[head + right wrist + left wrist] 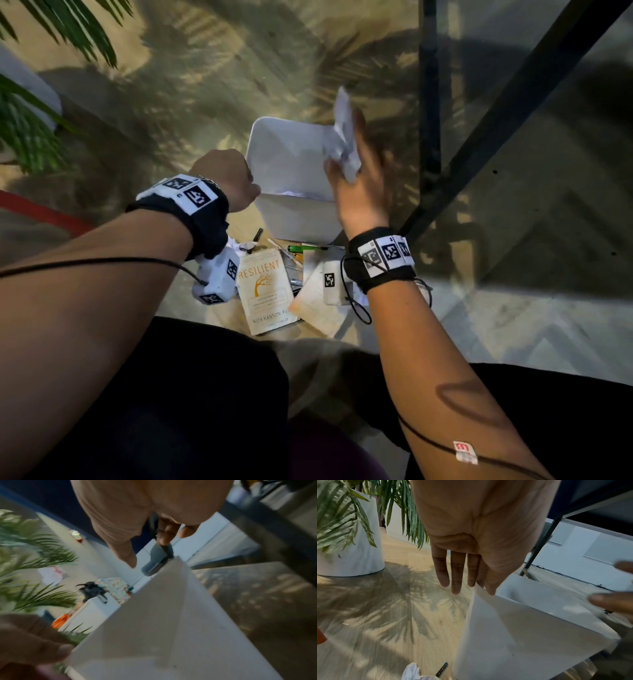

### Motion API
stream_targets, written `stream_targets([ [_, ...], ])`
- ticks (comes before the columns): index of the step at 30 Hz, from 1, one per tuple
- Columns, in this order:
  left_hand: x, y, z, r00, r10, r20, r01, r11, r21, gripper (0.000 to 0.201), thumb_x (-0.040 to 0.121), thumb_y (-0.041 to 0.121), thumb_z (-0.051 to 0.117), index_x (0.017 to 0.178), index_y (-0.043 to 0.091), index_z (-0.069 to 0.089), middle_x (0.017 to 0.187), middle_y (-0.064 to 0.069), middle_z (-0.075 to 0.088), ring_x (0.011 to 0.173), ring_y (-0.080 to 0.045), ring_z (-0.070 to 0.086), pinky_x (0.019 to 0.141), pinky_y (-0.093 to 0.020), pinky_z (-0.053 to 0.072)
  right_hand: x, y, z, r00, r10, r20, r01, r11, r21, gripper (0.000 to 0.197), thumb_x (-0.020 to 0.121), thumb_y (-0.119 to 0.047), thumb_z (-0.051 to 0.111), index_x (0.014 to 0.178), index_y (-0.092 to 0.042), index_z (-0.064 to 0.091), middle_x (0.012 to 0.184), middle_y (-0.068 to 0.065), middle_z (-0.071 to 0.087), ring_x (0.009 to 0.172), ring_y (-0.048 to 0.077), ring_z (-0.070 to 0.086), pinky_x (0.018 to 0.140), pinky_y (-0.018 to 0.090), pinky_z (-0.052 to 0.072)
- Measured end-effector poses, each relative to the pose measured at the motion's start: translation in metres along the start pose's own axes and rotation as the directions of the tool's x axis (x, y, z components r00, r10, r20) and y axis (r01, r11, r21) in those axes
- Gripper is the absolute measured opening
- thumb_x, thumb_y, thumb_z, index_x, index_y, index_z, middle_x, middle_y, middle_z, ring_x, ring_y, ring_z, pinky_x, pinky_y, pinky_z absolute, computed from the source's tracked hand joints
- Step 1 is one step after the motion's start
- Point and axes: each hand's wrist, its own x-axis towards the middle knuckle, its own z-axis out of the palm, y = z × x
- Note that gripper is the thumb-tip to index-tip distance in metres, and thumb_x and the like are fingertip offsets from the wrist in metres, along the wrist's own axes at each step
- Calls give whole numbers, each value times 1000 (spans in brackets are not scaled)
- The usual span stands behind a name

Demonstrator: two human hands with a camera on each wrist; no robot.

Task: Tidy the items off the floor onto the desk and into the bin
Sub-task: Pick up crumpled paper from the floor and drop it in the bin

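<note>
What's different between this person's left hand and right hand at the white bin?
The left hand grips the rim of the white bin; the right hand clutches crumpled paper. The left hand sits at the rim's corner; the right hand is raised above the bin's right side. Left-hand fingers lie straight, right-hand fingers curl. Both wear black wristbands.

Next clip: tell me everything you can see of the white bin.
The white bin is a square, open-topped container with smooth, plain walls, plastic by its look. It stands mouth up on the wooden floor. The left hand grips its near left rim corner; the right hand holds crumpled paper above its opening. Contents unclear.
</note>
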Motion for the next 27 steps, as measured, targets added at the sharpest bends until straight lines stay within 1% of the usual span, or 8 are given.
stream_targets([
  [4, 0, -1, 0, 1000, -7, 5, 7, 1000, -25, 28, 86, 41, 70, 101, 19, 78, 94, -5, 73, 81, -30, 63, 71, -32, 48, -14, 50, -12, 953, 154, -262, -151, 988, 34, 60, 89, -30, 70, 144, -42, 50, 148, -6, 52, 140, 19, 49, 115, 33, 43],
  [7, 1, 0, 1, 1000, -5, 1, 5, 1000, -24, 27, 86, 40, 70, 99, 18, 79, 89, -4, 72, 78, -29, 63, 70, -33, 49, -37, 114, -30, 765, 475, -434, -317, 865, 388, 40, 94, -9, 65, 130, -25, 65, 129, 0, 68, 120, 18, 66, 102, 30, 54],
  [9, 2, 0, 1, 1000, -7, -5, 7, 1000, -29, 27, 87, 41, 71, 100, 18, 79, 95, -5, 73, 82, -29, 65, 74, -35, 52, -53, 174, -37, 651, 658, -379, -571, 753, 327, 31, 94, -7, 63, 123, -17, 70, 121, 5, 71, 120, 28, 66, 101, 34, 52],
  [11, 4, -1, 2, 1000, -7, -12, 7, 1000, -30, 28, 88, 41, 72, 102, 17, 79, 100, -7, 74, 85, -29, 64, 76, -35, 51, -75, 225, -37, 622, 760, -189, -777, 628, -29, 25, 94, -15, 63, 117, -11, 72, 120, 15, 71, 118, 36, 65, 102, 40, 52],
  [14, 5, 1, 3, 1000, 0, -27, -1, 1000, -27, 28, 89, 38, 71, 105, 16, 79, 104, -9, 73, 84, -27, 59, 75, -33, 46, -108, 270, -21, 603, 794, 76, -686, 566, -457, 30, 96, -31, 61, 122, -18, 67, 125, 19, 67, 118, 39, 64, 102, 41, 51],
  [17, 5, 2, 4, 999, -1, -47, 0, 1000, -19, 29, 90, 38, 71, 108, 16, 79, 107, -9, 73, 83, -25, 55, 75, -32, 42, -122, 291, -7, 567, 813, 133, -727, 570, -383, 45, 102, -22, 56, 146, -22, 54, 143, 16, 57, 130, 36, 58, 103, 34, 46],
  [22, 5, 0, 5, 998, 17, -55, -16, 1000, 11, 35, 91, 43, 69, 114, 19, 77, 113, -10, 72, 102, -32, 64, 79, -31, 42, -122, 299, 4, 596, 787, 159, -750, 617, -238, 46, 95, -11, 62, 134, -37, 64, 138, 11, 64, 119, 34, 64, 100, 32, 52],
  [27, 5, 1, 5, 998, 29, -57, -27, 999, 37, 36, 92, 44, 67, 115, 19, 77, 114, -11, 72, 105, -34, 64, 78, -31, 41, -122, 294, 8, 527, 821, 221, -738, 571, -360, 39, 101, -18, 59, 140, -17, 64, 145, 16, 59, 128, 31, 59, 100, 28, 46],
])
